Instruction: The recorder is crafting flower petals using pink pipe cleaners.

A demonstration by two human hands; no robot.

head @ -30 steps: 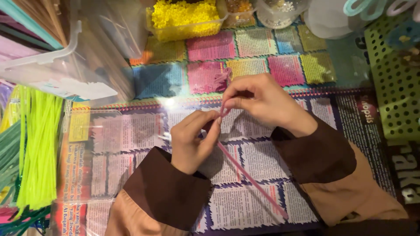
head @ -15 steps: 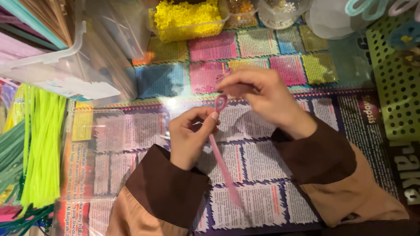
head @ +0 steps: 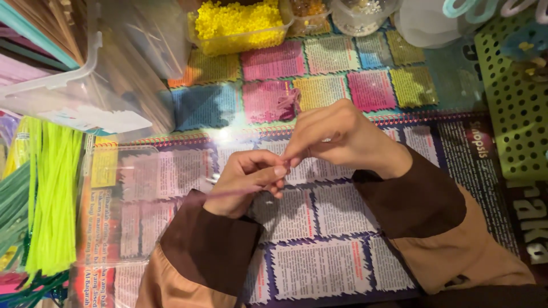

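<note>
My left hand [head: 246,181] and my right hand [head: 337,138] meet at the fingertips over a printed paper sheet [head: 319,262] on the table. Both pinch a thin pink pipe cleaner [head: 234,192]. Its blurred stem runs leftwards from the fingertips across my left palm and wrist. The end held between the fingertips is hidden by the fingers. Brown cuffs cover both wrists.
A bundle of neon yellow-green pipe cleaners [head: 51,194] lies at the left edge. A clear plastic bin [head: 74,85] stands at the upper left, a tub of yellow beads [head: 240,23] at the top, a green perforated basket [head: 514,102] at the right. A small pink tangle [head: 283,101] lies above my hands.
The pipe cleaner's long stem, which hung down toward me between the wrists, has swung left across my left hand. My right hand's fingertips have dropped to meet the left thumb.
</note>
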